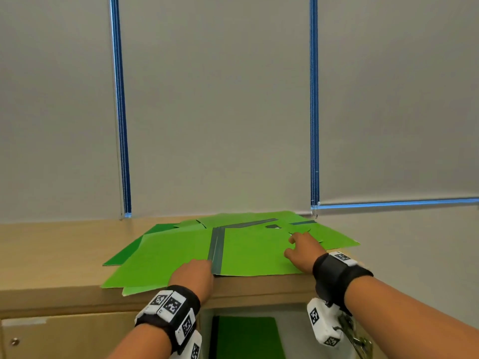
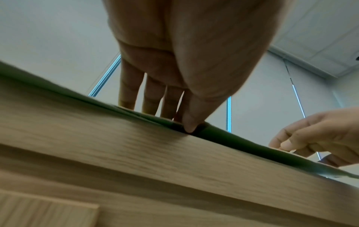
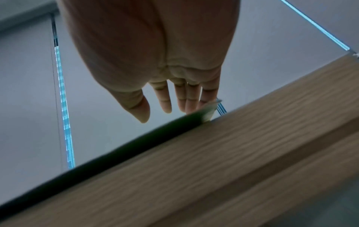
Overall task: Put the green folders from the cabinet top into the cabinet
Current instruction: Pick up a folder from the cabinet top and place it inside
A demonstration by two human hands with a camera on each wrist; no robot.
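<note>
On the cabinet top (image 1: 51, 250), under both hands, green folders (image 1: 259, 221) lie overlapped. The left hand (image 1: 193, 277) pinches the top folder (image 1: 168, 252) at its near edge beside the grey spine (image 1: 216, 250), fingers flat above, thumb at the edge. The right hand (image 1: 304, 251) rests on the same folder, fingers straight, thumb spread apart. Another folder (image 1: 246, 338) lies inside the cabinet, below the wrists.

No readable text, number or brand being shown, on green folders (image 1: 246, 252) or elsewhere. Only black-white square code markers being carried on left wrist band (image 1: 173, 304) and right wrist band (image 1: 341, 256); no characters being made out.
</note>
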